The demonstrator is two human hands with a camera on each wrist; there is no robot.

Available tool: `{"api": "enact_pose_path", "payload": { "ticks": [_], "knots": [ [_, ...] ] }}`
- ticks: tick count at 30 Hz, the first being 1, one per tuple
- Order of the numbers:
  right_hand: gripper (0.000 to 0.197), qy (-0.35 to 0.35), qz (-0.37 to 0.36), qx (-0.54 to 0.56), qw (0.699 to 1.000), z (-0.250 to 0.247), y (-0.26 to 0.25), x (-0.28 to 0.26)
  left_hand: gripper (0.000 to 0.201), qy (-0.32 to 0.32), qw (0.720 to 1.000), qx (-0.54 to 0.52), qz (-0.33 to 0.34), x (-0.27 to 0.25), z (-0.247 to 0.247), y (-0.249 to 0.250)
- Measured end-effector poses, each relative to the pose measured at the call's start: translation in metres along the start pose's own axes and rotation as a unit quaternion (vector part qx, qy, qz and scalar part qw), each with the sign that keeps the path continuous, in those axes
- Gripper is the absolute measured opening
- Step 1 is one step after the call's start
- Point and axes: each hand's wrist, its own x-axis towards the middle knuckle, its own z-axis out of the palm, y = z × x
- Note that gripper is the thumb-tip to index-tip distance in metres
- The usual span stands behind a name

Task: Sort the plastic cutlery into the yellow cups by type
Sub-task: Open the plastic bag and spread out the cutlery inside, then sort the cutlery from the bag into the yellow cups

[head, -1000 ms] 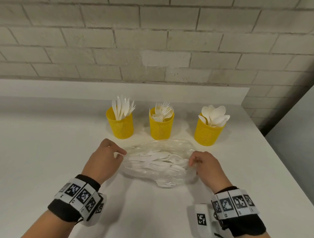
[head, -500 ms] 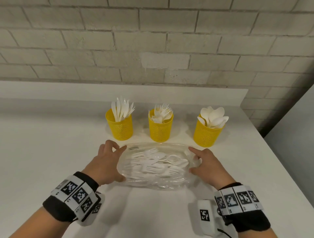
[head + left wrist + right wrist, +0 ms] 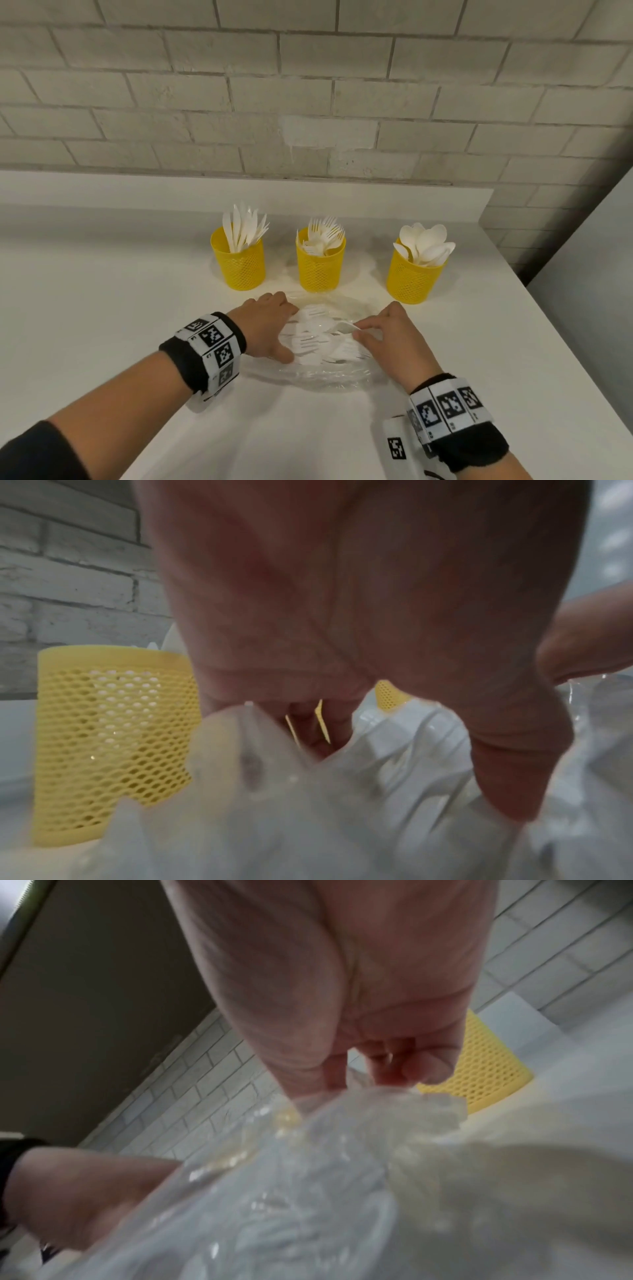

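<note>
A white table [image 3: 102, 308] under a brick wall [image 3: 308, 85] carries three yellow cups [image 3: 320, 267] at 12 o'clock (knives, forks, spoons). Nearer lies a clear bag [image 3: 325, 375] of plastic cutlery [image 3: 318, 337]. Left hand [image 3: 265, 323] at 9 o'clock and right hand [image 3: 394, 342] at 3 o'clock both pinch its film with curled fingers.

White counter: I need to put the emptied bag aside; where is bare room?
Bare white counter lies left of the yellow mesh knife cup and nearer than the clear plastic cutlery bag. Crowded: between bag and cups.
</note>
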Motion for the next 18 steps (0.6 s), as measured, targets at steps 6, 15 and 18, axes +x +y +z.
{"api": "enact_pose_path", "payload": {
  "ticks": [6, 15, 18],
  "knots": [
    [0.013, 0.188, -0.128, -0.111, 0.967, 0.008, -0.018, 0.0, 0.065, 0.017, 0.997, -0.066, 0.023, 0.005, 0.008, -0.01],
    [0.023, 0.081, -0.132, -0.069, 0.986, 0.011, -0.021, 0.002, 0.055, -0.02, 0.994, -0.108, 0.024, 0.01, 0.007, -0.015],
    [0.031, 0.077, -0.111, -0.01, 0.991, 0.003, -0.017, 0.002, 0.049, 0.014, 0.987, -0.159, 0.033, 0.01, 0.01, -0.02]
  ]
}}
